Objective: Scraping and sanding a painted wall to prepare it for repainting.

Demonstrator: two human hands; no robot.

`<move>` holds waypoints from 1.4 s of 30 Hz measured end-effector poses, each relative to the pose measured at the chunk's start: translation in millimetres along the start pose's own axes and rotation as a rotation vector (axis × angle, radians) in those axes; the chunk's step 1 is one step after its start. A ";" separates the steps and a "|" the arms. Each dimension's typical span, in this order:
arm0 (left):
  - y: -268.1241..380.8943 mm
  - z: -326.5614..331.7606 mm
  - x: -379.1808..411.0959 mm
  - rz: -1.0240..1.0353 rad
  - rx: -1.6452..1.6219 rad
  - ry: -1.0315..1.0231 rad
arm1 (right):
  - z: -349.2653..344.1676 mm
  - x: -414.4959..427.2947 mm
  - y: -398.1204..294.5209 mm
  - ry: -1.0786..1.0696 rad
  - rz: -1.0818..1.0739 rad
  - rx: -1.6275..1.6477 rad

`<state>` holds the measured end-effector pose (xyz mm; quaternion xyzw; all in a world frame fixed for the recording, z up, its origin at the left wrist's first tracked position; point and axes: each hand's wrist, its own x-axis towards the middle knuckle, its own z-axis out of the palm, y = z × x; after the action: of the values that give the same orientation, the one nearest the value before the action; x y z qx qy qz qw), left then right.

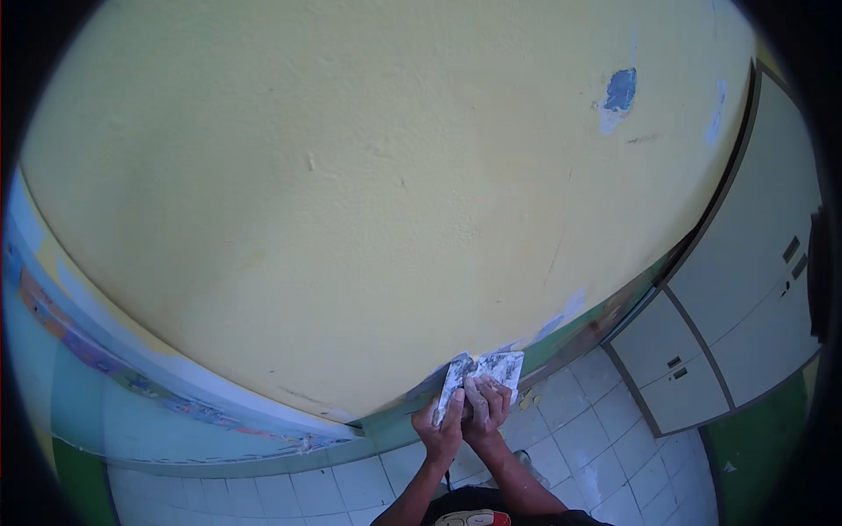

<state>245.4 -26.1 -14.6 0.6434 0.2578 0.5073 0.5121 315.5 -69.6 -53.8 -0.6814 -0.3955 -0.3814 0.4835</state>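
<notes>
My left hand (437,424) grips a flat scraper plate (454,380) smeared with grey and white putty. A second, wider putty-smeared plate (505,369) is in my right hand (487,409), and its fingers are spread over the face. Both plates are held close together, their inner edges near each other. They are in front of the lower edge of a yellow painted wall (368,197); whether they touch it I cannot tell. Pale putty patches (559,319) run along that edge, above a green band (566,338). My fingers hide any handles.
Higher up, a bare blue patch (620,90) breaks the yellow paint. Pale cabinets (743,243) stand at the right. Yellow flakes (528,400) lie on the white tiled floor (566,434). A light-blue surface with a colourful border strip (138,381) is on the left.
</notes>
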 end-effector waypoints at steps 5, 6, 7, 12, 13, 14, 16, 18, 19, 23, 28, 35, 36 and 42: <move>-7.0 3.5 11.8 0.032 -0.005 0.017 | 1.9 16.6 -2.2 -0.010 0.009 -0.004; 9.0 4.9 18.6 0.080 0.026 0.002 | -0.6 36.9 -5.3 0.016 -0.017 -0.016; 24.7 10.6 26.1 0.035 -0.014 -0.001 | -2.4 50.2 -5.1 0.049 -0.054 -0.022; -15.6 4.0 -8.2 -0.028 -0.002 0.013 | -3.3 -13.3 6.6 -0.053 -0.005 -0.023; -15.9 6.0 -3.9 -0.022 -0.006 0.012 | -0.7 -8.4 9.3 -0.047 -0.009 -0.024; -16.8 9.7 2.8 0.023 -0.005 -0.006 | 3.5 -0.9 15.6 0.011 -0.025 -0.022; 15.9 15.1 17.5 0.058 -0.037 -0.039 | -6.4 39.0 6.6 0.061 -0.062 -0.041; 50.9 25.8 37.0 0.105 -0.049 -0.098 | -12.4 74.2 3.2 0.110 -0.056 -0.060; 58.3 25.5 44.0 0.146 -0.048 -0.122 | -11.2 83.4 -0.1 0.136 -0.043 -0.058; 37.6 -3.1 37.5 0.247 -0.032 -0.374 | -50.7 104.7 23.9 0.017 -0.101 -0.040; 12.7 -50.1 10.3 0.650 0.396 0.038 | -176.4 88.0 193.5 -0.049 0.417 -0.580; -31.8 15.4 38.4 0.722 1.052 0.274 | -210.4 -11.0 224.8 -0.164 1.190 0.315; -25.6 25.5 29.9 0.717 1.044 0.267 | -214.2 -36.9 223.5 -0.144 1.249 0.232; -32.7 18.7 1.9 0.633 0.919 -1.022 | -204.6 -88.2 173.6 0.091 1.639 0.122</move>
<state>269.3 -20.7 -43.3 0.9906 -0.0235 0.1102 0.0779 410.1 -319.3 -145.9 -0.7103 0.2276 0.0875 0.6603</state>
